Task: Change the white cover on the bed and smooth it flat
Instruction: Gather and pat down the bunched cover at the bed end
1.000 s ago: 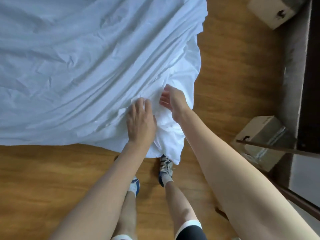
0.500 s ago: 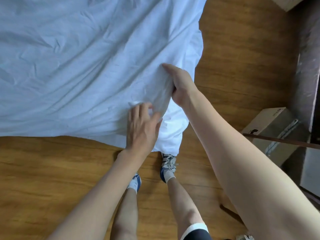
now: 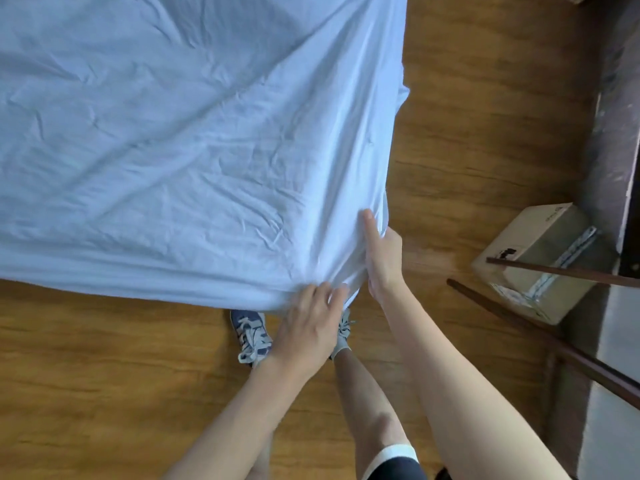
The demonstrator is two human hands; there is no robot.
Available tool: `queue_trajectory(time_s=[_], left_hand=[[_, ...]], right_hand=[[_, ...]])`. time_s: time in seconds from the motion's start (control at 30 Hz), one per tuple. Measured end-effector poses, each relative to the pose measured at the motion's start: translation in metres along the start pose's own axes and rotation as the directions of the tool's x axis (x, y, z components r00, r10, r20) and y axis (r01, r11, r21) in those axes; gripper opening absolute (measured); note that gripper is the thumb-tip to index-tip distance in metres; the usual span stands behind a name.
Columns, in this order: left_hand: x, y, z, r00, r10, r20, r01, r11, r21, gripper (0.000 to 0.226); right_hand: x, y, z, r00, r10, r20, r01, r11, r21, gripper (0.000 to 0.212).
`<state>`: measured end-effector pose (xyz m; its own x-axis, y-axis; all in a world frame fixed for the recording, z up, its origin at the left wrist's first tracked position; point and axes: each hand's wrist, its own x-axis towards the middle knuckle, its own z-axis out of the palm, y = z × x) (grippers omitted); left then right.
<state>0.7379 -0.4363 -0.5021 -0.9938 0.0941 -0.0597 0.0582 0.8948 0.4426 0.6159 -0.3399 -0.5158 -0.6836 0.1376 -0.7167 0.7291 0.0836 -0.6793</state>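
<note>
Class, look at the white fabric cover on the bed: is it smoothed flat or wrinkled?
Wrinkled: creases fan across the white fabric cover from the corner gripped by the left hand and right hand.

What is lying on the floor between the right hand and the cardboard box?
Nothing: in the head view, only bare wooden floor lies between the right hand, at the corner of the white cover, and the cardboard box.

I see soft, even daylight; the cover (image 3: 180, 140) reads bluish-white with gentle fold shadows, wide-angle bending stretches my forearms at 5 o'clock, and the hands look slightly soft
</note>
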Motion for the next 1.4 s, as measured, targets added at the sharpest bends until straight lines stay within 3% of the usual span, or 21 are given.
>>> queue_trajectory(time_s=[0.1, 0.2, 0.27, 0.33, 0.43, 0.5, 0.57, 0.67, 0.83, 0.93, 1.07, 1.1, 1.13, 1.2, 1.23, 1.27, 1.4], left_hand=[[-0.005, 0.001, 0.008, 0.995, -0.086, 0.056, 0.086, 0.996, 0.011, 0.058], [-0.007, 0.005, 0.011, 0.989, -0.121, 0.087, 0.123, 0.992, -0.012, 0.032], [-0.007, 0.007, 0.014, 0.988, -0.105, 0.115, 0.109, 0.994, -0.029, 0.016], [-0.008, 0.007, 0.017, 0.985, -0.105, 0.138, 0.108, 0.994, -0.013, 0.015], [-0.008, 0.006, 0.021, 0.981, -0.08, 0.175, 0.08, 0.997, 0.008, 0.024], [-0.01, 0.004, 0.022, 0.969, -0.073, 0.237, 0.076, 0.997, -0.003, 0.028], [-0.013, 0.002, 0.022, 0.942, -0.113, 0.316, 0.121, 0.993, -0.006, 0.034], [-0.02, 0.002, 0.027, 0.898, -0.143, 0.416, 0.142, 0.989, 0.035, 0.059], [-0.028, -0.012, 0.043, 0.803, -0.179, 0.569, 0.201, 0.979, 0.024, 0.087], [-0.018, -0.042, 0.053, 0.731, -0.153, 0.665, 0.252, 0.966, -0.055, 0.083], [-0.015, -0.046, 0.068, 0.761, -0.191, 0.62, 0.348, 0.927, -0.142, 0.072], [-0.016, -0.04, 0.07, 0.772, -0.265, 0.578, 0.449, 0.871, -0.2, 0.067], [-0.019, -0.034, 0.072, 0.732, -0.394, 0.555, 0.598, 0.761, -0.249, 0.057], [-0.023, -0.025, 0.074, 0.522, -0.677, 0.518, 0.85, 0.368, -0.376, 0.025], [-0.025, -0.023, 0.074, 0.416, -0.757, 0.503, 0.862, 0.152, -0.483, 0.012], [-0.025, -0.021, 0.072, 0.352, -0.8, 0.486, 0.816, 0.008, -0.578, 0.01], [-0.017, -0.022, 0.074, 0.217, -0.853, 0.475, 0.658, -0.231, -0.716, 0.02]], right_hand=[[0.0, 0.011, -0.003, 0.988, 0.135, 0.077, -0.144, 0.982, 0.122, 0.061], [-0.008, 0.024, -0.01, 0.929, 0.245, 0.278, -0.323, 0.903, 0.283, 0.055], [-0.013, 0.029, -0.012, 0.906, 0.263, 0.331, -0.365, 0.882, 0.298, 0.049], [-0.014, 0.03, -0.012, 0.937, 0.218, 0.274, -0.278, 0.939, 0.202, 0.039], [-0.013, 0.027, -0.012, 0.992, 0.033, 0.121, -0.019, 0.994, -0.112, 0.026], [-0.013, 0.029, -0.008, 0.987, -0.047, 0.156, 0.108, 0.906, -0.409, 0.015], [-0.018, 0.042, -0.003, 0.986, -0.018, 0.163, 0.117, 0.776, -0.62, 0.014], [-0.031, 0.065, -0.006, 0.999, 0.031, 0.036, -0.009, 0.865, -0.502, 0.014], [-0.012, 0.084, 0.004, 0.997, 0.072, 0.015, -0.054, 0.857, -0.512, 0.033], [0.021, 0.095, 0.007, 0.996, 0.086, 0.036, -0.045, 0.785, -0.617, 0.034], [0.048, 0.096, 0.009, 0.996, 0.06, 0.068, 0.008, 0.692, -0.722, 0.036], [0.05, 0.095, 0.01, 0.997, 0.043, 0.069, 0.024, 0.659, -0.752, 0.038], [0.05, 0.093, 0.01, 0.997, 0.022, 0.068, 0.038, 0.651, -0.758, 0.039], [0.042, 0.092, 0.006, 0.997, -0.026, 0.066, 0.066, 0.692, -0.719, 0.039], [0.035, 0.092, 0.003, 0.995, -0.07, 0.065, 0.095, 0.709, -0.699, 0.035], [0.026, 0.093, 0.001, 0.992, -0.114, 0.062, 0.126, 0.714, -0.689, 0.028], [0.004, 0.091, -0.003, 0.962, -0.27, -0.031, 0.195, 0.767, -0.611, 0.005]])
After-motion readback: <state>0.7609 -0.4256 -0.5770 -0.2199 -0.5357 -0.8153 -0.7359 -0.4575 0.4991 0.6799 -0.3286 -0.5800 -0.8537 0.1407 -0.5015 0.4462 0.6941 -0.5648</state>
